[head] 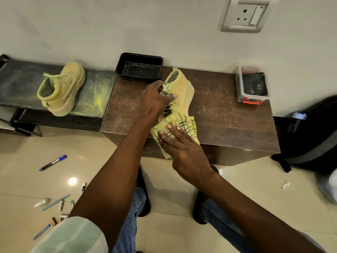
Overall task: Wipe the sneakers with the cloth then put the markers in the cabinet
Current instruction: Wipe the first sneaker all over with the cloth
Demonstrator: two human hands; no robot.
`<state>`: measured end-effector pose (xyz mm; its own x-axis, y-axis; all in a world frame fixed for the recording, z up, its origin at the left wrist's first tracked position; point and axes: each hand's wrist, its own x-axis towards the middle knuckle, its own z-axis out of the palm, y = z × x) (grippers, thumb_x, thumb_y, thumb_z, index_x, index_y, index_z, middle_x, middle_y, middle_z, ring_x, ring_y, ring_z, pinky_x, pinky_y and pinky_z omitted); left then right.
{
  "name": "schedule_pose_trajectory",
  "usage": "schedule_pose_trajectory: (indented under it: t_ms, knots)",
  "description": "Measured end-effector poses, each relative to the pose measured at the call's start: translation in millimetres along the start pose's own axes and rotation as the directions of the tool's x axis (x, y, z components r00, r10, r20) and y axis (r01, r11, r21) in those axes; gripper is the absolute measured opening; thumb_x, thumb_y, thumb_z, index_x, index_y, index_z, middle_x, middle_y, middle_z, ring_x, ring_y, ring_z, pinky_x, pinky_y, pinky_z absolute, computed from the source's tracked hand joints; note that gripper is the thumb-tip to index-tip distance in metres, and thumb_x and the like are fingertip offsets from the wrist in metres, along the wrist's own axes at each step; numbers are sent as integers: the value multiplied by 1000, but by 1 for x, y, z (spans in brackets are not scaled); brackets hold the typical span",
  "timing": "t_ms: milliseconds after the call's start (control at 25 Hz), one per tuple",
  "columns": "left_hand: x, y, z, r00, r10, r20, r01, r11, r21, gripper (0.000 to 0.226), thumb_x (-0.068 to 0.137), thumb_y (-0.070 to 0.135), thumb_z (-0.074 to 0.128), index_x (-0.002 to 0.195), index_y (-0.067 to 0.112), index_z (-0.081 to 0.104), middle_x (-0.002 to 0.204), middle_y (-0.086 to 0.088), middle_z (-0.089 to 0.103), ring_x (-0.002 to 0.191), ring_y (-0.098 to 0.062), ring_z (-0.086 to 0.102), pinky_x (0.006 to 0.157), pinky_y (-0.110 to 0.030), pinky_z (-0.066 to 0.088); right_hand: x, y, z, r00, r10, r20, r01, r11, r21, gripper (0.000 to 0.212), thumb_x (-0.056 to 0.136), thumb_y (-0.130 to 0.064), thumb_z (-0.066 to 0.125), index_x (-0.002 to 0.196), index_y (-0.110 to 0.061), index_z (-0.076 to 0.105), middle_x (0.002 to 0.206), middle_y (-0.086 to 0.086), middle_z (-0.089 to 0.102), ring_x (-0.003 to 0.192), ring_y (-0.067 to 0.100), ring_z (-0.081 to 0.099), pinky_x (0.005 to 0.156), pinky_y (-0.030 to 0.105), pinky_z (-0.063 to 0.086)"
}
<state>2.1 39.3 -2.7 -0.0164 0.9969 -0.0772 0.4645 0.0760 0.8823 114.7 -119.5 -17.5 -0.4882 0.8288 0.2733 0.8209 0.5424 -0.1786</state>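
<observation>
On the tiled floor nearest the person lies a blue-capped black marker (53, 163) among scattered pens and batteries. On the brown wooden desk (228, 110), the right hand (184, 152) presses flat, fingers spread, on a yellow cloth with black print (189, 125) draped over the toe of a yellow-green suede sneaker (182, 88). The left hand (155, 99) grips that sneaker at its laces. Farther left, the second matching sneaker (62, 88) sits on a dark, dusty shelf (16, 84).

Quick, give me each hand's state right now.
Left hand: closed, gripping the yellow-green suede sneaker at its laces.
Right hand: open, flat on the yellow printed cloth.
</observation>
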Motion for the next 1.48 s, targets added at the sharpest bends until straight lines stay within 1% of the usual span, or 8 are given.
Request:
schedule_pose_trajectory:
  t_ms: [240,520,760,960,1040,1160,1360,1480]
  knots:
    - [-1,0,7,999,38,0,-38,999,10,24,69,24,81,84,20,63,80,5,67,66,-7,59,60,-23,48,8,39,-4,923,369,-107,-347,920,183,56,73,-9,34,119,-11,66,127,4,62,132,30,45,105,38,42]
    - [-2,-9,-3,999,3,-35,-9,988,-155,20,73,13,78,79,16,60,69,9,61,54,5,53,52,-13,43,-8,8,8,998,-40,-50,40,999,6,51,77,-2,42,124,-7,62,135,7,56,136,31,39,111,47,34]
    - [3,-15,-4,1000,8,-9,-9,985,-172,27,68,16,80,69,28,56,70,9,63,63,-6,58,59,-27,49,11,51,-1,829,558,-17,-497,751,434,73,62,15,44,131,-7,54,140,7,49,139,27,35,115,47,29]
    - [2,-16,-5,1000,-24,-16,19,971,-240,24,72,9,78,73,24,59,72,8,66,58,3,60,54,-19,47,0,5,8,995,-19,-103,34,988,149,57,71,4,45,124,-7,61,135,5,55,136,27,40,114,40,31]
    - [3,-16,-6,1000,-6,-8,4,970,-244,24,71,10,79,73,24,59,72,7,66,62,-3,60,57,-24,50,0,32,10,976,179,-122,-148,963,224,61,69,10,44,125,-9,60,137,1,53,135,20,40,115,35,30]
    - [3,-18,-7,1000,-11,-4,9,969,-246,23,71,12,79,75,23,59,74,7,65,67,-7,61,62,-27,52,4,65,7,765,644,-2,-553,658,510,67,68,18,45,128,-10,58,137,2,52,131,6,39,115,38,29]
    - [10,-33,-13,996,-84,-8,77,945,-318,19,71,15,78,75,27,63,82,-1,71,75,-18,67,72,-46,59,-1,19,15,955,279,-97,-220,891,398,74,65,16,45,135,-8,50,143,4,46,140,25,32,114,31,31]
    - [10,-37,-16,995,-101,12,99,936,-337,18,70,15,78,75,25,64,85,-5,72,79,-22,68,73,-47,58,0,25,4,956,183,-231,-105,943,314,66,67,21,48,128,-1,55,136,13,53,135,31,40,109,42,39]
